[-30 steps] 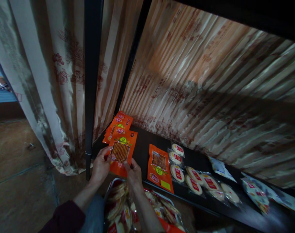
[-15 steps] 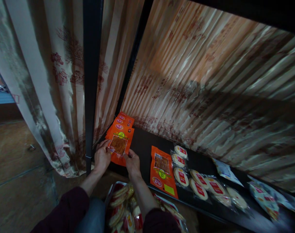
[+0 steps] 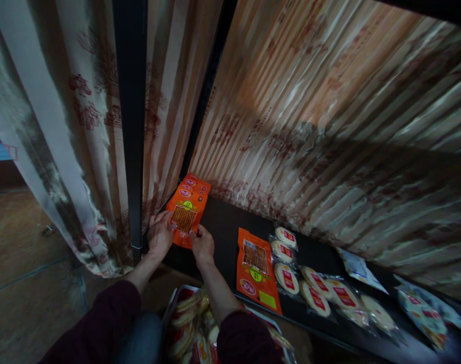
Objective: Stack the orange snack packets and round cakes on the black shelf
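Observation:
An orange snack packet (image 3: pixel 185 218) with a clear window showing brown strips lies over other orange packets (image 3: pixel 194 182) at the shelf's far left corner. My left hand (image 3: pixel 160 236) is closed on its left edge. At the lower right corner, my right hand (image 3: pixel 202 246) pinches the same packet between thumb and fingers. Another orange packet (image 3: pixel 256 270) lies on the shelf to the right, its logo end towards me.
Round wrapped cakes (image 3: pixel 287 277) sit on the black shelf (image 3: pixel 223 220), with other bags (image 3: pixel 361 270) farther right. Below is a crate (image 3: pixel 170 303) of wrapped food. A dark post (image 3: pixel 131 126) and hanging curtains (image 3: pixel 291 101) border the shelf.
Both hands have pushed the held packet a little farther back, so it covers more of the packets beneath. The view has shifted slightly.

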The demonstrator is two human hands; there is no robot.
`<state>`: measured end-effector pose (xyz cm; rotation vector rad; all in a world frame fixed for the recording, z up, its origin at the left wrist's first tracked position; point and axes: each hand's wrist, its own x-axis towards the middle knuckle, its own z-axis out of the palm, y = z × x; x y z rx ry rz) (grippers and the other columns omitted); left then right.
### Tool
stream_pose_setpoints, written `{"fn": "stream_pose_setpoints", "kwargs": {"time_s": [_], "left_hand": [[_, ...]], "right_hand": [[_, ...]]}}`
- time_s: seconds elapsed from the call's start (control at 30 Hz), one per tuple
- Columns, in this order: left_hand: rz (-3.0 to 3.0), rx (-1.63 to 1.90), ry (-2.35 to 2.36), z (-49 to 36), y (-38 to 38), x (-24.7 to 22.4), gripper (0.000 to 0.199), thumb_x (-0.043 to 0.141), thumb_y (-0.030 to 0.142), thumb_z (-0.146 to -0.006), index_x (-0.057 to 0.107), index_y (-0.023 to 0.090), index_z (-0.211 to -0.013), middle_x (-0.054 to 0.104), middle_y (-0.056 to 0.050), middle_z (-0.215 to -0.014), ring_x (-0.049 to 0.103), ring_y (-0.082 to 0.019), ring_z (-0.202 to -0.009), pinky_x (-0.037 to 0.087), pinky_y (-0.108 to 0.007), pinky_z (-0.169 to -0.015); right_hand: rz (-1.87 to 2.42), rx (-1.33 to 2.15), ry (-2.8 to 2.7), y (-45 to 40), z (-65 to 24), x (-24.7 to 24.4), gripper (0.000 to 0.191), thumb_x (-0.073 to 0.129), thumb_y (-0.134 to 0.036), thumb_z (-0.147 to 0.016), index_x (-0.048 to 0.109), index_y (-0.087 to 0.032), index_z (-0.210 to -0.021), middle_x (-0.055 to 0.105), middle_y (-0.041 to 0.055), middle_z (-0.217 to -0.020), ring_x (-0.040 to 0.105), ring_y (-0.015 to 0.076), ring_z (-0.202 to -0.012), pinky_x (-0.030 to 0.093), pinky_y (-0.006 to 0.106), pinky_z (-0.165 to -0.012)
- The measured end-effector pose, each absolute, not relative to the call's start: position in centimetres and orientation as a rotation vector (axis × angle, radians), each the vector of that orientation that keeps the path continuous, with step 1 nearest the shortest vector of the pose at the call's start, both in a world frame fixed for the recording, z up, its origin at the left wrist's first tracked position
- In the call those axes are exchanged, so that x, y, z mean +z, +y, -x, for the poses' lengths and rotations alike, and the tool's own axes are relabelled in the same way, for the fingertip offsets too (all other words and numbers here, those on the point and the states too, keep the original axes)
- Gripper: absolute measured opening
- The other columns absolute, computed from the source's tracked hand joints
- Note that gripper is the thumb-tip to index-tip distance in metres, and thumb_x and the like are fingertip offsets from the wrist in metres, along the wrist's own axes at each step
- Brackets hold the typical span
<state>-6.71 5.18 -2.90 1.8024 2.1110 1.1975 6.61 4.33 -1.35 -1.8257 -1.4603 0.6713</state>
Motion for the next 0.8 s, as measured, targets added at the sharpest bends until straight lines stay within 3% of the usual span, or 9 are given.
{"fn": "stream_pose_setpoints", "kwargs": {"time_s": [0.4,0.53,0.7,0.8], "left_hand": [[-1.860,1.124,2.130,6.3,6.4,-2.8,0.045,0.041,0.008,-0.078,0.063,0.021,-0.115,0.064,-0.003,-0.118,0.050,-0.025,-0.104,0.045,-0.034,-0.091],[-1.921,1.058,2.171,6.1,6.5,-2.9,0.042,0.041,0.011,-0.080,0.062,0.018,-0.117,0.062,-0.006,-0.121,0.048,-0.026,-0.105,0.044,-0.036,-0.092],[-1.981,0.986,2.208,5.9,6.2,-2.7,0.039,0.043,0.017,-0.083,0.060,0.015,-0.117,0.058,-0.012,-0.124,0.048,-0.027,-0.108,0.041,-0.039,-0.094],[-1.993,0.968,2.233,5.8,6.0,-2.8,0.039,0.043,0.017,-0.083,0.060,0.015,-0.117,0.057,-0.012,-0.126,0.048,-0.028,-0.108,0.040,-0.039,-0.092]], "right_hand": [[2.001,0.471,-1.551,4.6,-6.6,-1.0,0.040,0.053,-0.035,-0.078,0.059,-0.031,-0.118,0.069,0.0014,-0.085,0.063,0.0192,-0.075,0.043,0.028,-0.063],[2.069,0.411,-1.671,4.6,-6.5,-0.6,0.041,0.051,-0.035,-0.081,0.056,-0.028,-0.121,0.067,0.0050,-0.094,0.064,0.0208,-0.079,0.044,0.030,-0.066],[2.062,0.319,-1.649,4.5,-6.4,-0.9,0.058,0.051,-0.034,-0.080,0.040,-0.019,-0.135,0.057,0.0120,-0.112,0.059,0.0259,-0.100,0.046,0.034,-0.073],[1.967,0.281,-1.666,4.7,-6.4,-1.5,0.055,0.050,-0.030,-0.080,0.043,-0.019,-0.134,0.053,0.0122,-0.122,0.052,0.0257,-0.111,0.045,0.034,-0.081]]}}
